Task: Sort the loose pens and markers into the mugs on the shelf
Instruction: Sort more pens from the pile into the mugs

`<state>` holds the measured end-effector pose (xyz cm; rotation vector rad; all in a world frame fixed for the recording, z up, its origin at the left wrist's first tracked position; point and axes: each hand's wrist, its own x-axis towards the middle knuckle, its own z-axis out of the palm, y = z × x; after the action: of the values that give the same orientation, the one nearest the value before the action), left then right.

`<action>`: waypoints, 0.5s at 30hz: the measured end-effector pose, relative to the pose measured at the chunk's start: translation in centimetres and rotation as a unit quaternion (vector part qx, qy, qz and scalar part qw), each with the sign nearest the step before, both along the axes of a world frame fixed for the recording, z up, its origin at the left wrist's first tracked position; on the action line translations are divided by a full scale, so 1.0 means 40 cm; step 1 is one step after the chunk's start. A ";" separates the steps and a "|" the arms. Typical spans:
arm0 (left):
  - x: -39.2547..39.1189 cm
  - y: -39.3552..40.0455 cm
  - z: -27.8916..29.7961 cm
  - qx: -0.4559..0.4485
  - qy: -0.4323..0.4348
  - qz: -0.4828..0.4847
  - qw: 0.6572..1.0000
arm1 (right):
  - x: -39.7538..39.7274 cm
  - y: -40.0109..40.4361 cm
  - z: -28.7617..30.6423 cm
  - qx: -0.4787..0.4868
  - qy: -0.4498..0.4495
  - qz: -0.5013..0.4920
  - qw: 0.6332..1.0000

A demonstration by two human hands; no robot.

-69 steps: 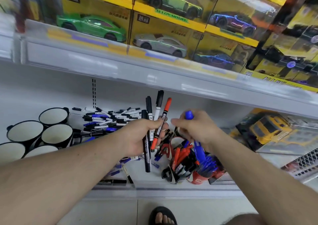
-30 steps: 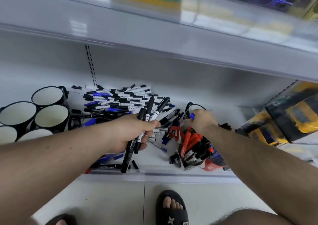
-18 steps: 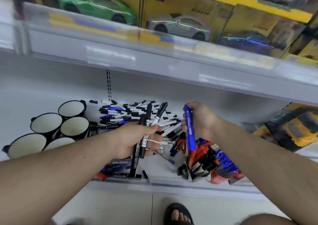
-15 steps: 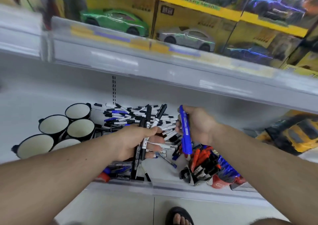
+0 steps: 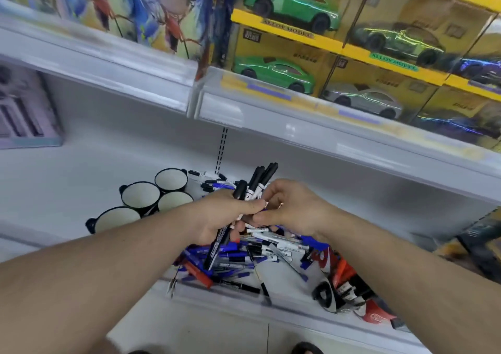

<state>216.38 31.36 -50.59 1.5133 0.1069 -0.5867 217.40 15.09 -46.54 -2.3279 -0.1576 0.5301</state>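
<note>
White metal shop shelving (image 5: 339,139) across the frame, pale back panel with a slotted upright (image 5: 222,147) at centre, boxed toy cars (image 5: 273,73) in yellow cartons upper right, colourful packaging (image 5: 122,6) upper left, pale tiled floor (image 5: 217,334) along the bottom, even light

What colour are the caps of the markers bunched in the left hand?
Black, on the markers the left hand grips; the head view, the only one, shows them.

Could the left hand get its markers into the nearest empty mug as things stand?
Probably yes. The left hand grips a bundle of black markers, and the nearest mug stands open-mouthed just to its left with nothing between them. The right hand touches the bundle and would need to let go.
</note>
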 end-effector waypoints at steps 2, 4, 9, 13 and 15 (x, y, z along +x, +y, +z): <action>0.005 0.042 0.000 -0.010 -0.014 0.029 0.999 | 0.026 0.014 0.004 -0.120 -0.088 0.067 0.987; 0.009 0.084 -0.003 -0.017 -0.030 0.064 0.997 | 0.059 0.014 0.005 -0.214 -0.207 0.095 0.950; 0.002 0.161 -0.014 -0.042 -0.022 0.125 0.991 | 0.081 0.058 0.014 0.035 -0.122 -0.108 0.986; 0.011 0.195 -0.026 -0.051 -0.019 0.156 0.986 | 0.076 0.109 -0.038 0.161 -0.036 -0.174 0.971; 0.013 0.211 -0.032 -0.020 -0.029 0.157 0.987 | 0.087 0.123 -0.047 0.201 -0.077 -0.196 0.957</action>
<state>216.90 39.79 -51.87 1.4369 0.2816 -0.2918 220.88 20.02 -48.43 -1.9273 0.1158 0.1013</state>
